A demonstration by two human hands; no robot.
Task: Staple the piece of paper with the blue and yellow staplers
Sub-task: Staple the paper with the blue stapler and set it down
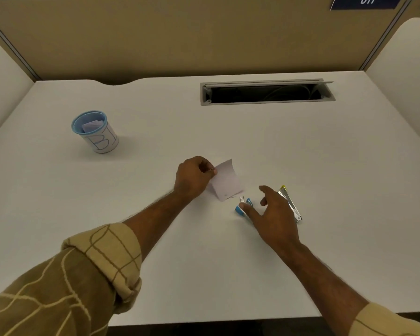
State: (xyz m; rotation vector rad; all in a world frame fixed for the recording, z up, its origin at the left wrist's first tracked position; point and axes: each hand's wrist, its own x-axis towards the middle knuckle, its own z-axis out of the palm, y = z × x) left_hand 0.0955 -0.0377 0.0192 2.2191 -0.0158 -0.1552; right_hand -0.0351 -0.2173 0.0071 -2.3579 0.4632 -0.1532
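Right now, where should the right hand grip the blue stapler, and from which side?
Probably round the middle of the blue stapler, from above and the near right. It lies flat on the table, mouth toward the paper, and the right hand hovers right over it. The left hand pinches the paper.

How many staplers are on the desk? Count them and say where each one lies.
2. The blue stapler lies under the right hand's thumb, just below the paper. The yellow stapler lies on that hand's far right side, partly hidden behind it.
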